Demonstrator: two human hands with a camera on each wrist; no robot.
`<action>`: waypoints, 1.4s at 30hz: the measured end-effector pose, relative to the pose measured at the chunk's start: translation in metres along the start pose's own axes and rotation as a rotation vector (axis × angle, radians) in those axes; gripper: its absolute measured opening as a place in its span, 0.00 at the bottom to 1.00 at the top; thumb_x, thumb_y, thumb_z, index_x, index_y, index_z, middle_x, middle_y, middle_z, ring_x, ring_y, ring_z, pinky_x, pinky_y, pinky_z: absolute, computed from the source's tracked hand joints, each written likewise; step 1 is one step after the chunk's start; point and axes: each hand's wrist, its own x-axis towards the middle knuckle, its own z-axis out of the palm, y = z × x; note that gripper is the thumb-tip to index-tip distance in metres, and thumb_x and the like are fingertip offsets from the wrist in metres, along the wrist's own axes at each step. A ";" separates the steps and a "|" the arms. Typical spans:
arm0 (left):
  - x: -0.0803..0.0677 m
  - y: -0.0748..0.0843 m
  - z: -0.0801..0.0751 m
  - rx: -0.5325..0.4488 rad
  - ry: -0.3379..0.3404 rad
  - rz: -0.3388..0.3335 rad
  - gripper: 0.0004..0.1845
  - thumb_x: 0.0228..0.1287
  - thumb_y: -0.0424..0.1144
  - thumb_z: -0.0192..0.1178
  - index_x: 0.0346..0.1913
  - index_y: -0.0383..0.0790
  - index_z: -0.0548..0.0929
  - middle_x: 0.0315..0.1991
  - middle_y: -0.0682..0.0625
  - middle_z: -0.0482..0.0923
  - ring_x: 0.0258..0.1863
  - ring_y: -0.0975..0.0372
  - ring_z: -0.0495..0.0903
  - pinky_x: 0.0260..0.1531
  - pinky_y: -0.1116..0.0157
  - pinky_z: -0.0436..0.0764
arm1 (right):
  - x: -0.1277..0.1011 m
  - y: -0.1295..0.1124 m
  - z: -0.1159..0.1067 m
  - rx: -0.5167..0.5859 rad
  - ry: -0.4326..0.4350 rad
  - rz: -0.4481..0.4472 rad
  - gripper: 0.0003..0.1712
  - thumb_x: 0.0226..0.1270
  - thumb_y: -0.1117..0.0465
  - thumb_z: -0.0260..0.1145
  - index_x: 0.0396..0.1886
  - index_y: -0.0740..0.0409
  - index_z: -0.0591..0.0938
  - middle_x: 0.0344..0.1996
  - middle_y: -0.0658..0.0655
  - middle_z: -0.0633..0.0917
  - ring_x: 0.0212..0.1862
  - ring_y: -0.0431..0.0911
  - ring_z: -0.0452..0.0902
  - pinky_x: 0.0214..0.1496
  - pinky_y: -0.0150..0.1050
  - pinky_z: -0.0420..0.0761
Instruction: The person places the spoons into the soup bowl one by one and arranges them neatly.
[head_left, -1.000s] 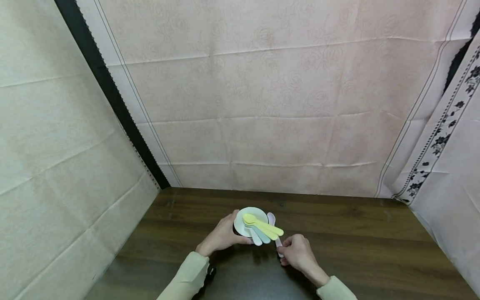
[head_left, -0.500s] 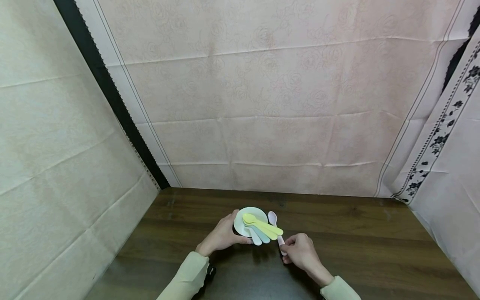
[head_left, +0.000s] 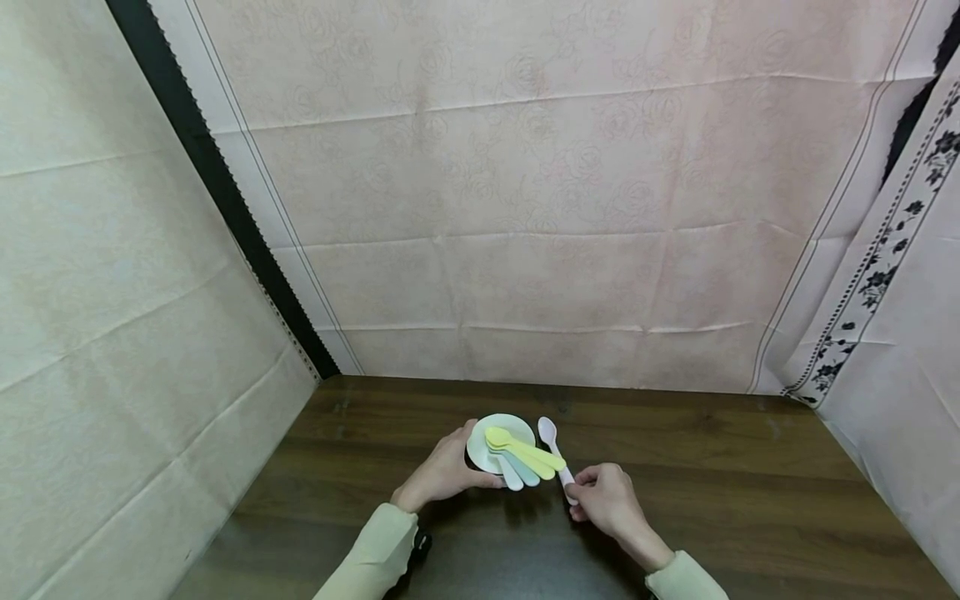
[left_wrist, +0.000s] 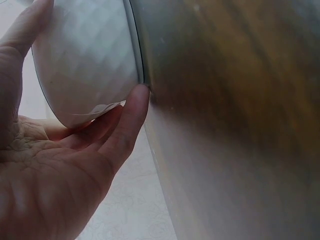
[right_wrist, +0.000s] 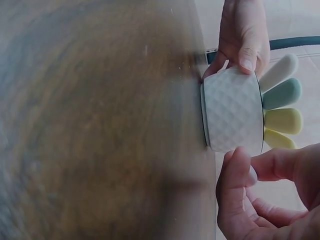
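My left hand (head_left: 450, 467) holds a white bowl (head_left: 480, 450) from its left side, fingers and thumb around it. The bowl's faceted outer wall (left_wrist: 90, 50) shows in the left wrist view. Several small spoons lie in it, their handles fanned out over the rim: yellow spoons (head_left: 528, 454), a blue-green spoon (right_wrist: 283, 94) and a white spoon (right_wrist: 280, 70). To the right of the bowl, my right hand (head_left: 609, 500) pinches a pale pink spoon (head_left: 547, 431) by the handle end. The head of this spoon points away from me; my fingers hide most of it in the right wrist view.
Bowl and hands are over a dark brown wooden table (head_left: 712, 467). Pale patterned cloth (head_left: 525, 250) hangs behind the far edge, with more cloth at the left and right. A dark strip (head_left: 225, 200) runs down the left corner.
My right hand has shifted slightly right and away from me with the pink spoon, whose head now stands a little farther from the bowl. The left hand and bowl stay in place.
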 end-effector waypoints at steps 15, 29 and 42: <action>0.001 -0.002 0.000 -0.014 -0.001 -0.002 0.49 0.56 0.54 0.85 0.75 0.40 0.71 0.64 0.48 0.83 0.62 0.57 0.82 0.61 0.54 0.81 | 0.001 -0.004 -0.009 0.036 0.019 -0.004 0.04 0.69 0.74 0.70 0.39 0.74 0.87 0.26 0.62 0.90 0.21 0.42 0.85 0.27 0.38 0.88; 0.000 -0.003 0.000 -0.020 -0.001 0.002 0.50 0.56 0.54 0.85 0.76 0.40 0.71 0.65 0.48 0.83 0.64 0.55 0.82 0.62 0.52 0.80 | 0.001 -0.010 -0.016 0.063 0.027 -0.023 0.04 0.69 0.74 0.70 0.39 0.74 0.88 0.26 0.61 0.89 0.22 0.42 0.84 0.27 0.37 0.88; 0.000 -0.002 0.000 -0.020 0.000 0.006 0.49 0.56 0.55 0.85 0.75 0.40 0.72 0.64 0.47 0.83 0.63 0.55 0.82 0.62 0.53 0.80 | 0.001 -0.016 -0.022 0.077 0.019 -0.038 0.05 0.71 0.73 0.70 0.41 0.75 0.88 0.28 0.63 0.89 0.23 0.42 0.84 0.27 0.35 0.87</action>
